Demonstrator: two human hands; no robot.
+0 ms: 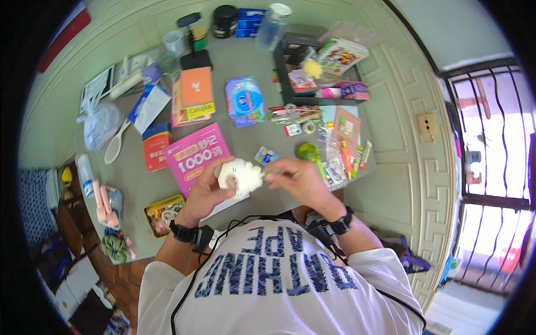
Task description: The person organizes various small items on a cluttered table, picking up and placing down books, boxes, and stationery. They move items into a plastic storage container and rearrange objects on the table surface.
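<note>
My left hand (206, 188) holds a small white plush animal (239, 178) with a brownish muzzle above the desk's front part. At the plush's right edge, the fingertips of my right hand (295, 178) are pinched together; what lies between them is too small to tell. A pink vocabulary book (197, 155) lies partly under my left hand and the plush. Just beyond my hands is a small blue and yellow packet (266, 155). A green object (310, 153) lies near my right hand.
On the grey desk (226, 54) stand an open dark box (289, 98) and a clear jar (273, 29). A wipes packet (245, 101) lies mid-desk, pens (299, 114) and tape (309, 127) right of it. Books (197, 88) and a tin of beads (164, 215) are at left.
</note>
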